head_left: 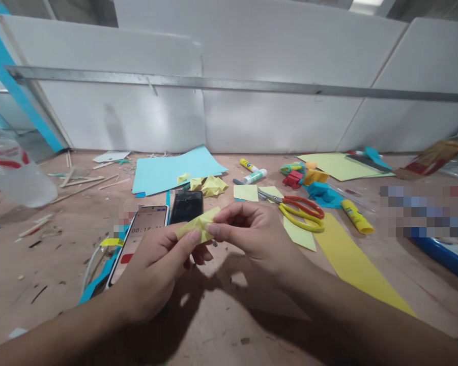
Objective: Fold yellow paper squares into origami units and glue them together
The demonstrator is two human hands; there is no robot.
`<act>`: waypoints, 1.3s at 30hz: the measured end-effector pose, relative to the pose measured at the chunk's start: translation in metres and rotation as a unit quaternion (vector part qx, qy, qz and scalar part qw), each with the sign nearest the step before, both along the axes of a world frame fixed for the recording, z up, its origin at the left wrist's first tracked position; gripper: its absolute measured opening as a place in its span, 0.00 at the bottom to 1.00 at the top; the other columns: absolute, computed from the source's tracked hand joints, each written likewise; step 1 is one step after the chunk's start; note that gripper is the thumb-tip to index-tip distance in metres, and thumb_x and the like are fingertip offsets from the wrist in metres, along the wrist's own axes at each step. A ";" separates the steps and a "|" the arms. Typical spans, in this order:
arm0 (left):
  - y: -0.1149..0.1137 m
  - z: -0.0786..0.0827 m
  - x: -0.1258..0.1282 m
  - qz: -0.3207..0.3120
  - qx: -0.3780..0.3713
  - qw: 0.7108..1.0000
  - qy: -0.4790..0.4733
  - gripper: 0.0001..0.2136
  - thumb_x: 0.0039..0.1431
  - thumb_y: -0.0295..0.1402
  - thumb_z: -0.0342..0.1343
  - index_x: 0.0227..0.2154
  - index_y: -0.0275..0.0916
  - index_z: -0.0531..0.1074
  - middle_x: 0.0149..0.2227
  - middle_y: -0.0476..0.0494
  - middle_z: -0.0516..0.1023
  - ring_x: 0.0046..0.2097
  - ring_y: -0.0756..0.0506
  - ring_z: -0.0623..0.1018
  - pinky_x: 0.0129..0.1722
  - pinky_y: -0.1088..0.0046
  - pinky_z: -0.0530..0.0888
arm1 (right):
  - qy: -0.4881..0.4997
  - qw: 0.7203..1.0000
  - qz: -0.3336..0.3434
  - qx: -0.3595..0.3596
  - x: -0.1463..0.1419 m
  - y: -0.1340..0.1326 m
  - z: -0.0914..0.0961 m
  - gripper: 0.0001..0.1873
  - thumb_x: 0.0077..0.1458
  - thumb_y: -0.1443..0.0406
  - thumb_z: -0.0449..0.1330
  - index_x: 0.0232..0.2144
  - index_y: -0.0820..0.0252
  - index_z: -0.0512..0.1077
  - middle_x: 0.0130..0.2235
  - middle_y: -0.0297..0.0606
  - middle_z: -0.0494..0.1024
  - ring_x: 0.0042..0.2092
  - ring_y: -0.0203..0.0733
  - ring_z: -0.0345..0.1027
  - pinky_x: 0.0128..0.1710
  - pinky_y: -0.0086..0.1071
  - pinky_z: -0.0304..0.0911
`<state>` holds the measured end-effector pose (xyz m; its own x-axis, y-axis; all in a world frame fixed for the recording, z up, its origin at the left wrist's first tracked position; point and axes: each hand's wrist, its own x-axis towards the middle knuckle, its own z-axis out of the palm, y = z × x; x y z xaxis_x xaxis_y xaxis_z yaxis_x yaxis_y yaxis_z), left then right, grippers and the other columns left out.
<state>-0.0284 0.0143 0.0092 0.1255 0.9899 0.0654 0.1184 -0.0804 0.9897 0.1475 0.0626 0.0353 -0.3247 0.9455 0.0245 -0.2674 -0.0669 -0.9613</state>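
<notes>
Between my two hands is a small piece of folded yellow paper [198, 223], raised above the table. My left hand [156, 259] pinches its left side, thumb on top and fingers beneath. The thumb and fingertips of my right hand [248, 229] grip its right side. Creases run across the paper where the thumbs meet. Just beyond it lie several folded yellow paper pieces [213, 186]. A phone showing a running timer [148, 223] sits left of the paper, partly covered by my left hand, with a dark phone [187, 206] beside it.
Scissors [301, 208] with red and yellow handles rest on yellow paper squares to the right. Near them are glue sticks [255, 176], a yellow tube [356, 216] and a yellow strip [359, 259]. Blue sheets [168, 170] lie at the back. A plastic cup [23, 173] stands left.
</notes>
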 end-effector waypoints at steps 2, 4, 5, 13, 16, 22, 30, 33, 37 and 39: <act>-0.001 0.000 0.000 -0.002 0.004 1.000 0.010 0.17 0.70 0.44 0.53 0.32 0.39 0.79 0.29 0.48 0.79 0.31 0.48 0.74 0.31 0.73 0.69 | 0.005 1.000 -0.004 -0.010 -0.001 0.000 -0.002 0.14 0.33 0.72 0.80 0.21 0.61 0.79 0.24 0.30 0.80 0.26 0.32 0.73 0.28 0.24 0.69; -0.001 0.000 -0.001 -0.009 0.011 1.000 0.026 0.18 0.71 0.44 0.51 0.31 0.39 0.78 0.29 0.48 0.78 0.31 0.48 0.73 0.32 0.73 0.69 | 0.013 1.000 -0.004 -0.018 -0.002 0.001 -0.005 0.14 0.33 0.72 0.80 0.22 0.61 0.79 0.24 0.30 0.80 0.27 0.33 0.74 0.29 0.25 0.69; -0.001 0.000 -0.001 -0.013 0.013 0.999 0.033 0.18 0.71 0.44 0.50 0.31 0.39 0.78 0.29 0.48 0.78 0.31 0.48 0.73 0.32 0.73 0.69 | 0.016 1.000 -0.005 -0.021 -0.003 0.001 -0.006 0.14 0.33 0.72 0.80 0.23 0.61 0.79 0.24 0.30 0.80 0.27 0.33 0.74 0.30 0.25 0.69; -0.001 0.004 0.004 0.005 -0.025 0.999 0.024 0.14 0.64 0.44 0.60 0.30 0.39 0.78 0.27 0.49 0.79 0.27 0.50 0.74 0.27 0.77 0.69 | 0.015 0.998 -0.005 -0.054 -0.003 -0.001 -0.006 0.15 0.33 0.68 0.80 0.24 0.60 0.79 0.26 0.31 0.80 0.28 0.34 0.73 0.31 0.27 0.69; 0.000 0.008 0.006 -0.010 -0.065 0.998 -0.006 0.12 0.62 0.41 0.60 0.29 0.38 0.78 0.27 0.46 0.82 0.27 0.49 0.77 0.27 0.76 0.71 | -0.014 0.999 0.010 -0.051 -0.004 -0.003 -0.005 0.12 0.40 0.64 0.79 0.27 0.60 0.81 0.28 0.34 0.82 0.29 0.35 0.73 0.31 0.28 0.69; -0.001 0.011 0.008 -0.046 -0.104 0.993 -0.032 0.12 0.59 0.38 0.61 0.24 0.36 0.77 0.23 0.46 0.81 0.24 0.49 0.78 0.25 0.76 0.72 | -0.043 0.991 0.067 -0.108 -0.003 -0.002 -0.005 0.14 0.40 0.59 0.78 0.24 0.60 0.80 0.23 0.32 0.79 0.23 0.36 0.71 0.25 0.30 0.66; -0.002 0.010 0.010 -0.068 -0.144 0.984 -0.079 0.10 0.62 0.37 0.61 0.28 0.37 0.76 0.26 0.46 0.82 0.26 0.48 0.81 0.27 0.75 0.74 | -0.151 0.979 0.135 -0.025 0.013 0.011 0.000 0.15 0.45 0.56 0.75 0.26 0.63 0.82 0.29 0.37 0.82 0.31 0.35 0.70 0.33 0.29 0.63; -0.002 0.009 0.011 -0.072 -0.146 0.984 -0.075 0.11 0.63 0.38 0.61 0.28 0.37 0.76 0.26 0.45 0.82 0.26 0.48 0.81 0.27 0.75 0.73 | -0.166 0.980 0.106 -0.021 0.010 0.009 0.000 0.12 0.45 0.58 0.74 0.25 0.63 0.82 0.28 0.36 0.81 0.30 0.36 0.70 0.32 0.29 0.63; -0.003 0.008 0.009 -0.073 -0.135 0.986 -0.067 0.10 0.62 0.37 0.61 0.28 0.37 0.75 0.27 0.45 0.81 0.27 0.49 0.78 0.28 0.75 0.71 | -0.184 0.982 0.033 0.015 0.003 0.001 -0.004 0.10 0.49 0.60 0.70 0.24 0.61 0.81 0.28 0.36 0.81 0.30 0.37 0.70 0.30 0.30 0.64; -0.003 0.006 0.008 -0.073 -0.119 0.988 -0.068 0.11 0.63 0.39 0.62 0.29 0.37 0.76 0.27 0.46 0.80 0.27 0.49 0.76 0.28 0.75 0.70 | -0.176 0.983 0.014 0.040 0.000 -0.003 -0.006 0.10 0.50 0.60 0.70 0.25 0.60 0.80 0.28 0.36 0.81 0.31 0.38 0.71 0.30 0.30 0.65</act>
